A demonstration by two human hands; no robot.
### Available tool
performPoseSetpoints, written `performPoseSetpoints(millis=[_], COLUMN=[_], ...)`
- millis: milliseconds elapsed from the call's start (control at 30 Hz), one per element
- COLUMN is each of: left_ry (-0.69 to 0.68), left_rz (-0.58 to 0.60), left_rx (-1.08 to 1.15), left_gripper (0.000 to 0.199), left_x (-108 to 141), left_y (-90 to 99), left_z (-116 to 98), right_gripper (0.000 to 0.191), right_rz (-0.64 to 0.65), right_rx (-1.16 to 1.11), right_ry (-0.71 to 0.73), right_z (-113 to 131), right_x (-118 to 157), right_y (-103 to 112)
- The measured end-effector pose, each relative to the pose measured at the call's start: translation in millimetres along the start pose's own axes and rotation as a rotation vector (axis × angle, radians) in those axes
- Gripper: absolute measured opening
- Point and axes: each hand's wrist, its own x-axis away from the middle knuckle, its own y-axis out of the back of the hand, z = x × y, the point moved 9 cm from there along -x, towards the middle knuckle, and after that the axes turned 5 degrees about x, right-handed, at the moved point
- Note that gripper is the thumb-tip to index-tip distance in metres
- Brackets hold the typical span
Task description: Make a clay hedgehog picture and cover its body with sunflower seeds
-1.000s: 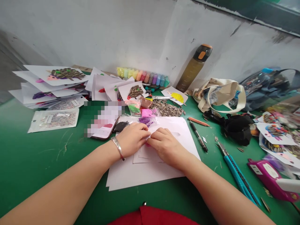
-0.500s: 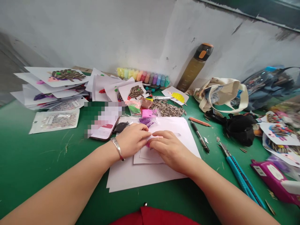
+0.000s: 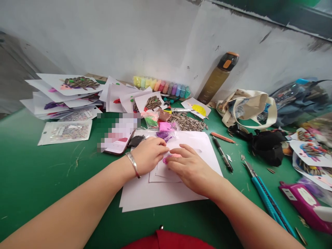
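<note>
A small white card (image 3: 163, 175) lies on larger sheets of white paper (image 3: 141, 197) in front of me. Pink modelling clay (image 3: 176, 156) is on the card, partly covered by my fingers. My left hand (image 3: 151, 154), with a silver bangle at the wrist, rests at the card's upper left; its fingers are bent and pressed together, and whatever is under their tips is hidden. Over the card's right side, my right hand (image 3: 193, 166) has its fingers apart, the lower ones touching the pink clay. Packets of purple clay (image 3: 166, 136) and black clay (image 3: 136, 140) lie just beyond my hands.
Sunflower seeds (image 3: 188, 121) are heaped behind the paper. A phone (image 3: 118, 138) lies left, near stacked seed-hedgehog pictures (image 3: 52, 100). To the right are a pen (image 3: 222, 154), an orange pencil (image 3: 222, 137) and a utility knife (image 3: 269, 200) with its blade out. A bottle (image 3: 218, 77) leans against the wall.
The fingers of my right hand have lifted and spread slightly, showing more of the pink clay. My left hand stays almost still. The whole view has shifted a little.
</note>
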Motion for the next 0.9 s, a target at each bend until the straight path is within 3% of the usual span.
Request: performPoseSetpoints(millis=[633,767,900], left_ry=[-0.01,-0.023,0.003], left_rz=[-0.027,-0.026,-0.031], left_rx=[0.003,0.02,0.044], left_gripper=[0.022,0.026,0.023], left_x=[0.3,0.0,-0.1], left_y=[-1.6,0.8,4.5], left_z=[2.4,0.4,-1.4], right_gripper=[0.027,0.025,0.022], right_rz=[-0.015,-0.223,-0.411], right_rx=[-0.041,-0.12,-0.223], right_ry=[-0.003,-0.12,-0.359], right_z=[2.4,-25.0,-71.4], right_x=[-0.1,5.3,19.4], right_y=[5.6,29.7,38.0])
